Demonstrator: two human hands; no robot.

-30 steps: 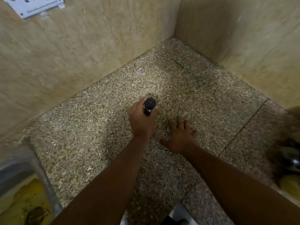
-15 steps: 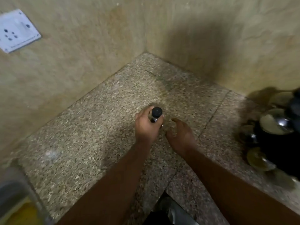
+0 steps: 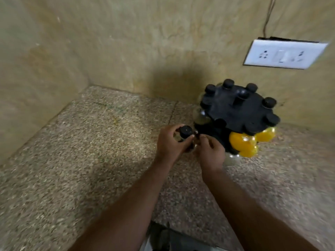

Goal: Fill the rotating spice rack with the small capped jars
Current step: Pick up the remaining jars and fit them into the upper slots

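A black rotating spice rack (image 3: 233, 109) stands on the speckled stone counter against the back wall, right of centre. Several black-capped jars sit around its top tier, and yellow-filled jars (image 3: 242, 142) show in its lower tier. My left hand (image 3: 171, 144) is wrapped around a small clear jar with a black cap (image 3: 186, 131), held upright just left of the rack's lower tier. My right hand (image 3: 211, 151) is beside it, fingers curled at the jar's side and touching the rack's lower edge; what its fingertips hold is hidden.
The counter (image 3: 94, 151) runs into a corner where two beige tiled walls meet at the left. A white socket plate (image 3: 284, 54) is on the back wall above the rack. The counter's front edge (image 3: 163, 227) is below my arms.
My view has swung right, bringing the rack fully into sight. My left hand has carried the jar right, up to the rack. My right hand has lifted off the counter and joined it.
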